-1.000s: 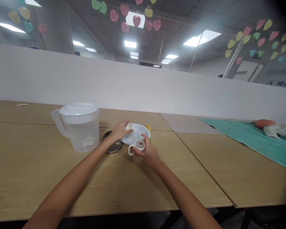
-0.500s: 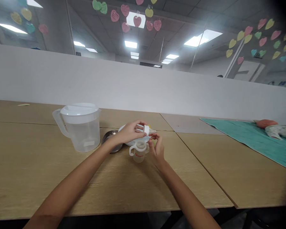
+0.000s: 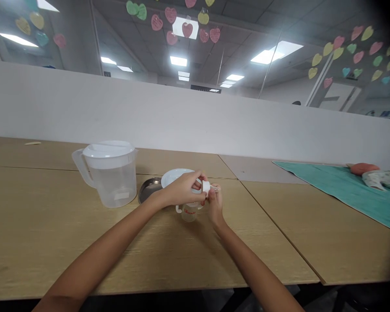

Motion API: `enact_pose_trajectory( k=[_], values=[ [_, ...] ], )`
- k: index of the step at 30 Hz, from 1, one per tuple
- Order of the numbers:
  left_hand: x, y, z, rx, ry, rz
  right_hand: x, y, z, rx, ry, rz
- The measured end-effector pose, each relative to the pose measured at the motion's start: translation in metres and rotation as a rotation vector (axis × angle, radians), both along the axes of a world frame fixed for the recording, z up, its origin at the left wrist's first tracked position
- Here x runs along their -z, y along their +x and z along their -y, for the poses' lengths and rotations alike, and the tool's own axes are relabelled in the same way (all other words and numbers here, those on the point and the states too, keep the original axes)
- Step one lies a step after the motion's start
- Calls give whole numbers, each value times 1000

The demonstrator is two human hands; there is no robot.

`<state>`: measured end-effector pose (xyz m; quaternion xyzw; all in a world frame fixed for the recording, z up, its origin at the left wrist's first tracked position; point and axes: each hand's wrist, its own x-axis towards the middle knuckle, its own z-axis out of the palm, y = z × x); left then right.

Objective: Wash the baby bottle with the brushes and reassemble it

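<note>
My left hand (image 3: 184, 189) is closed around the white collar of a baby bottle nipple (image 3: 206, 186), which lies on its side with its clear tip pointing right. The fingers of my right hand (image 3: 216, 207) pinch that clear tip. Just below and behind my hands stands a small baby bottle (image 3: 189, 213) with white side handles and red lettering, upright on the table; its mouth is hidden by my left hand. Behind my left wrist sit a shallow metal dish (image 3: 146, 190) and a white plate (image 3: 175, 174), both partly covered.
A large clear pitcher (image 3: 115, 184) with a white lid stands left of the dish. On the right a green mat (image 3: 331, 182) carries a doll-like figure (image 3: 381, 178) in patterned cloth. The wooden table (image 3: 143, 260) meets a low white wall (image 3: 169, 117) at the back.
Both hands have shifted slightly right and down with the nipple, now in front of the bottle's mouth. My right fingers have closed on the clear tip. More of the white plate shows.
</note>
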<state>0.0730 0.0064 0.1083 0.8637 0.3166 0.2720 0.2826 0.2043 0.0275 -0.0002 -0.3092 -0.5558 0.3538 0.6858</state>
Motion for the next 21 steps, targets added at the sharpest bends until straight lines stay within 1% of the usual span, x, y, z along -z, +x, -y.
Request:
enact_pose_trajectory(
  k=[1,3,6,9,11,14,17,19,21],
  values=[
    [-1,1,1,14,-8,-25,1,0,1,-34,-7,40],
    [-2,2,5,4,46,-82,2,2,2,-32,25,116],
    [-1,5,10,-55,257,-170,4,8,3,93,164,239],
    [4,9,18,-64,414,-274,5,17,3,254,290,393],
    [8,11,21,-86,461,-371,5,22,2,361,379,517],
    [13,14,23,-207,528,-528,5,25,2,480,505,671],
    [16,18,21,-319,611,-661,3,25,3,548,589,754],
    [16,20,18,-333,641,-708,2,25,3,581,648,790],
    [16,19,16,-318,647,-713,0,24,3,608,693,819]
  ],
)
